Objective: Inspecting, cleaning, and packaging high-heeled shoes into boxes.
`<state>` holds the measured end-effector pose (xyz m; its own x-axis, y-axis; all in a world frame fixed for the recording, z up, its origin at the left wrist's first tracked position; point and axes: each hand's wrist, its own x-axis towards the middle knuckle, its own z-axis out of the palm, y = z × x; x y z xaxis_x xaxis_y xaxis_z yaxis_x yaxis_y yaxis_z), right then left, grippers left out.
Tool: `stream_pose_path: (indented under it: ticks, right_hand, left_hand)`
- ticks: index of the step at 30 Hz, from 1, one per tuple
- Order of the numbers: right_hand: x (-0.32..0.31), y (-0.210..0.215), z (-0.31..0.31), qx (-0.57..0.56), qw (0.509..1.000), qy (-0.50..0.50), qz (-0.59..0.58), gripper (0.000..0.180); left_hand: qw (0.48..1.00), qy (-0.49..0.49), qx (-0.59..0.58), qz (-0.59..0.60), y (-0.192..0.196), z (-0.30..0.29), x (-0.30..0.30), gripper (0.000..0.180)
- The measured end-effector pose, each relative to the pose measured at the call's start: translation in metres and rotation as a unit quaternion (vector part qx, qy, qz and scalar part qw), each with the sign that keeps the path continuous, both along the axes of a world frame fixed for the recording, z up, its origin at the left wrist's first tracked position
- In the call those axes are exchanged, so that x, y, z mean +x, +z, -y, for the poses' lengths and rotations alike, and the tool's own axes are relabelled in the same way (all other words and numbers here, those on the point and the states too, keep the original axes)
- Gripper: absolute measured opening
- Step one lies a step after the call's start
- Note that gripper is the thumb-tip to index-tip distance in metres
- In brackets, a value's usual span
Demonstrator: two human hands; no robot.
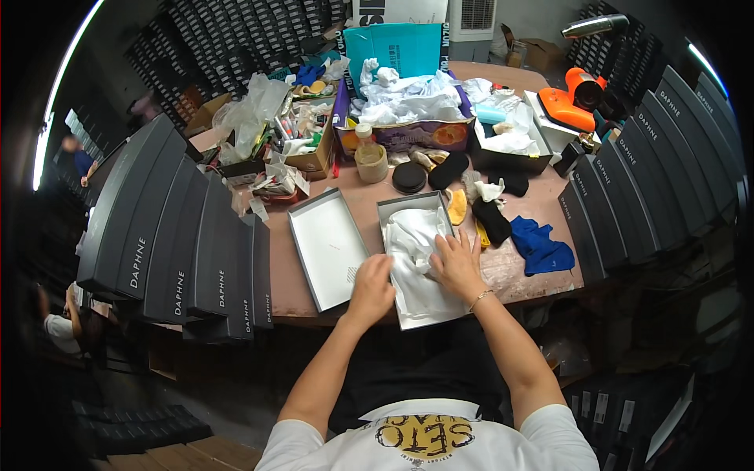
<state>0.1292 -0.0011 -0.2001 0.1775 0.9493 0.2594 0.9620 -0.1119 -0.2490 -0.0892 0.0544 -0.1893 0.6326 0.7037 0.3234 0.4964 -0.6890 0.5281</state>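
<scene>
Shoebox [410, 202] of dark grey colour is placed on the pinkish table [550, 284], directly before the person, and white tissue paper [410, 235] is spread inside it. The left hand [373, 290] is held at the left wall of the shoebox; its fingers are curled closely inward, but whether anything is gripped between them cannot be told. The right hand [459, 268] is laid over the tissue paper at the right wall, with its fingers spread apart, and nothing is seen to be gripped by it. On its wrist a thin bracelet [481, 297] is worn. To the left of the shoebox, the lid [323, 245] is laid with its white inner side turned up. Beyond the shoebox, a round black container [408, 178] is set near a bottle [371, 161]. To the right, a crumpled blue cloth [542, 246] is seen.
</scene>
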Motion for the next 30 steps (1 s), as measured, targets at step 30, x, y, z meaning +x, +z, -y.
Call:
stream_pose_path:
  ticks: [30]
  right_hand:
    - [0.007,0.031,-0.020,0.074,0.989,0.123,-0.043,0.036]
  left_hand:
    - [0.935,-0.206,0.126,-0.261,0.033,-0.026,0.054,0.021]
